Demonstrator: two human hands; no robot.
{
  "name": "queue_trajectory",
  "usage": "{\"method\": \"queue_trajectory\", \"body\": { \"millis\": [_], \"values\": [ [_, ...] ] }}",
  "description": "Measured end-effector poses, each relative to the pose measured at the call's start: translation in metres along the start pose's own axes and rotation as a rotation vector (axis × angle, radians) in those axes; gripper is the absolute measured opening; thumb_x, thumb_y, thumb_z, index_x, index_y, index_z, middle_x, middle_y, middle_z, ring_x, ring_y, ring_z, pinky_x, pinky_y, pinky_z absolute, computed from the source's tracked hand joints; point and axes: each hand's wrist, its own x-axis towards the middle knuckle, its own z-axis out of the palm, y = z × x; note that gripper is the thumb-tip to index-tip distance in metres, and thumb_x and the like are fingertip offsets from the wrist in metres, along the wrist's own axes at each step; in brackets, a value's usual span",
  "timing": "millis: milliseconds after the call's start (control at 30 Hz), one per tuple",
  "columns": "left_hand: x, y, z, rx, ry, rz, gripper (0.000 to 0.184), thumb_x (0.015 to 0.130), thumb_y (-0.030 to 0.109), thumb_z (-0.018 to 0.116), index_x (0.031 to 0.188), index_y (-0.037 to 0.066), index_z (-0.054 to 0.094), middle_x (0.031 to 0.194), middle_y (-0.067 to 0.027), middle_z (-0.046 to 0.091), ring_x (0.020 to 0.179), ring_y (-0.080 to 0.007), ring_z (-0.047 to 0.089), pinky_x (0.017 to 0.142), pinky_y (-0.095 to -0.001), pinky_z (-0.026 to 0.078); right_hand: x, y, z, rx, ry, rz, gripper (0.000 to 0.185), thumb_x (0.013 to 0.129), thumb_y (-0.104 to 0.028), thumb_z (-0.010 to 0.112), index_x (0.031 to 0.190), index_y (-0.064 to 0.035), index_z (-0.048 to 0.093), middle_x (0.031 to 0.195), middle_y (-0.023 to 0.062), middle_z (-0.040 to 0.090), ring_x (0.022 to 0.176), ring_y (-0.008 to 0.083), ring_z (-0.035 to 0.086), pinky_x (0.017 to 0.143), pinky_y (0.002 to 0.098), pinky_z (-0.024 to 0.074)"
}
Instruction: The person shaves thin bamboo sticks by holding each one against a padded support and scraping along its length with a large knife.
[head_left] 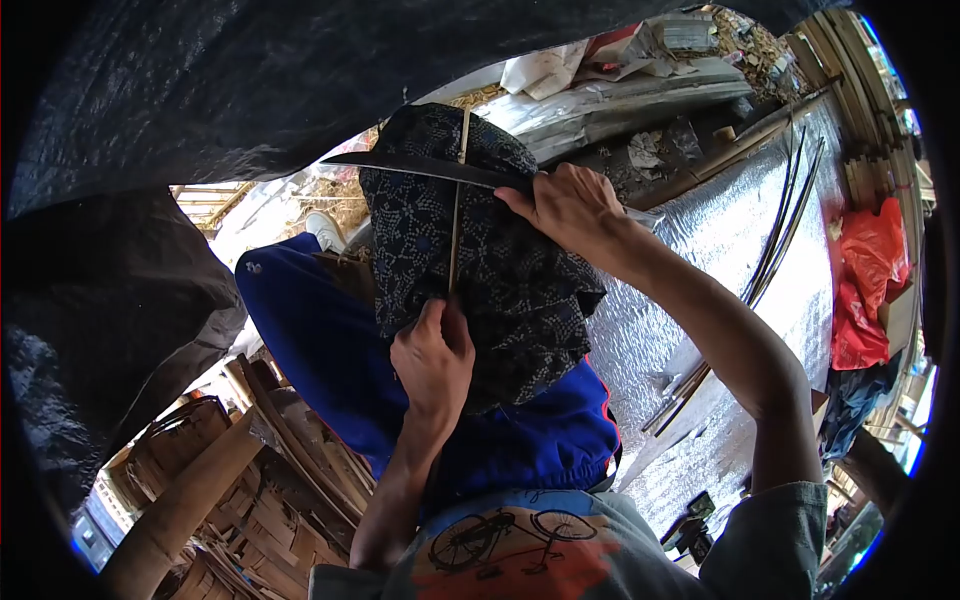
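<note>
My left hand (434, 358) is closed around the lower end of a thin bamboo strip (457, 230), which stretches away from me over my lap. My right hand (575, 208) grips a long curved knife (420, 168) by its handle end, thumb along the side. The blade lies across the strip near its far end, its tip pointing left. Whether the edge cuts into the strip I cannot tell. Beneath both lies a dark patterned cloth (520, 310), draped over my legs. The knife's handle is hidden in my fingers.
Silver foil sheeting (660, 290) covers the ground at right, with long thin strips (780, 225) on it. A red plastic bag (868, 270) hangs at far right. Dark tarpaulin (230, 80) hangs close overhead and left. A bamboo pole (185, 505) and split bamboo pieces (250, 540) lie lower left.
</note>
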Motion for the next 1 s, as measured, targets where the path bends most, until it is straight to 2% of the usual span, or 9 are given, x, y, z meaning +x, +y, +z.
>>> {"method": "queue_trajectory", "body": {
  "millis": [433, 567, 633, 767, 800, 833, 933, 967, 1000],
  "values": [
    [0.006, 0.007, -0.001, -0.023, 0.016, 0.009, 0.016, 0.084, 0.001, 0.059, 0.07, 0.001, 0.051, 0.058, -0.0147, 0.057, 0.053, -0.0322, 0.062, 0.045, -0.0379, 0.043, 0.02, -0.01, 0.009, 0.098, -0.044, 0.169, 0.075, 0.092, -0.064, 0.034, 0.063, -0.0033, 0.067, 0.059, 0.0143, 0.062, 0.063, 0.0275, 0.067, 0.056, 0.0409, 0.0539],
    [0.005, 0.007, 0.003, -0.02, 0.043, 0.025, 0.016, 0.084, 0.001, 0.059, 0.07, 0.001, 0.052, 0.058, -0.0154, 0.057, 0.053, -0.0324, 0.062, 0.046, -0.0381, 0.043, 0.021, 0.005, 0.055, -0.013, 0.189, -0.069, 0.031, 0.091, -0.03, 0.055, 0.104, -0.0019, 0.061, 0.052, 0.0066, 0.049, 0.045, 0.0214, 0.054, 0.041, 0.0321, 0.0468],
    [0.005, 0.005, 0.004, -0.041, 0.054, -0.012, 0.012, 0.085, 0.001, 0.057, 0.075, -0.004, 0.054, 0.061, -0.0198, 0.055, 0.055, -0.0358, 0.059, 0.05, -0.0389, 0.041, 0.006, 0.004, 0.055, -0.532, 0.651, -0.306, 0.065, 0.087, -0.008, 0.057, 0.145, -0.0091, 0.03, 0.061, 0.0024, 0.043, 0.052, 0.0133, 0.048, 0.042, 0.0256, 0.0437],
    [0.01, -0.004, 0.001, 0.002, 0.058, 0.017, 0.012, 0.085, 0.002, 0.057, 0.075, -0.004, 0.055, 0.061, -0.0202, 0.056, 0.055, -0.0358, 0.059, 0.051, -0.0396, 0.041, 0.02, 0.007, 0.05, -0.271, 0.277, -0.307, 0.059, 0.087, -0.008, 0.056, 0.142, -0.0148, 0.038, 0.065, 0.0015, 0.045, 0.061, 0.0131, 0.05, 0.045, 0.0234, 0.0439],
    [0.009, -0.008, 0.001, -0.041, 0.054, 0.001, 0.013, 0.085, 0.004, 0.057, 0.074, -0.005, 0.055, 0.061, -0.0201, 0.056, 0.055, -0.0347, 0.059, 0.051, -0.0394, 0.041, 0.011, 0.0, 0.028, -0.047, 0.204, -0.166, 0.027, 0.092, -0.029, 0.047, 0.106, -0.0067, 0.052, 0.065, 0.0092, 0.054, 0.061, 0.0209, 0.058, 0.048, 0.0318, 0.0489],
    [0.009, -0.011, 0.0, -0.083, 0.049, -0.018, 0.015, 0.085, 0.005, 0.058, 0.074, -0.005, 0.055, 0.061, -0.02, 0.057, 0.054, -0.0336, 0.059, 0.052, -0.0392, 0.041, 0.003, -0.007, 0.01, 0.176, 0.125, -0.026, 0.065, 0.096, -0.051, 0.038, 0.07, 0.0014, 0.065, 0.064, 0.0169, 0.063, 0.061, 0.0287, 0.066, 0.051, 0.0403, 0.0538],
    [0.006, -0.012, -0.003, -0.13, -0.016, -0.132, 0.016, 0.085, 0.005, 0.058, 0.074, -0.006, 0.055, 0.06, -0.0195, 0.056, 0.051, -0.0296, 0.058, 0.051, -0.0368, 0.041, -0.018, -0.004, -0.009, 0.086, -0.019, 0.005, 0.066, 0.096, -0.052, 0.037, 0.07, 0.0022, 0.065, 0.064, 0.0169, 0.063, 0.062, 0.0302, 0.066, 0.053, 0.0415, 0.0545],
    [0.001, -0.014, -0.002, -0.127, -0.016, -0.148, 0.016, 0.085, 0.005, 0.058, 0.074, -0.006, 0.055, 0.06, -0.0195, 0.056, 0.051, -0.0296, 0.058, 0.051, -0.0368, 0.041, -0.032, 0.013, 0.008, -0.09, 0.149, -0.251, 0.036, 0.095, -0.025, 0.051, 0.119, 0.0012, 0.055, 0.063, 0.0089, 0.053, 0.052, 0.0243, 0.059, 0.045, 0.0368, 0.0494],
    [-0.002, -0.015, 0.0, -0.11, 0.001, -0.098, 0.015, 0.084, 0.004, 0.059, 0.073, -0.005, 0.055, 0.061, -0.0191, 0.058, 0.054, -0.0313, 0.06, 0.051, -0.0373, 0.042, -0.029, 0.01, 0.004, -0.089, 0.142, -0.259, 0.036, 0.095, -0.025, 0.051, 0.119, 0.0012, 0.055, 0.063, 0.0089, 0.053, 0.052, 0.0243, 0.059, 0.045, 0.0368, 0.0494]
  ]
}}
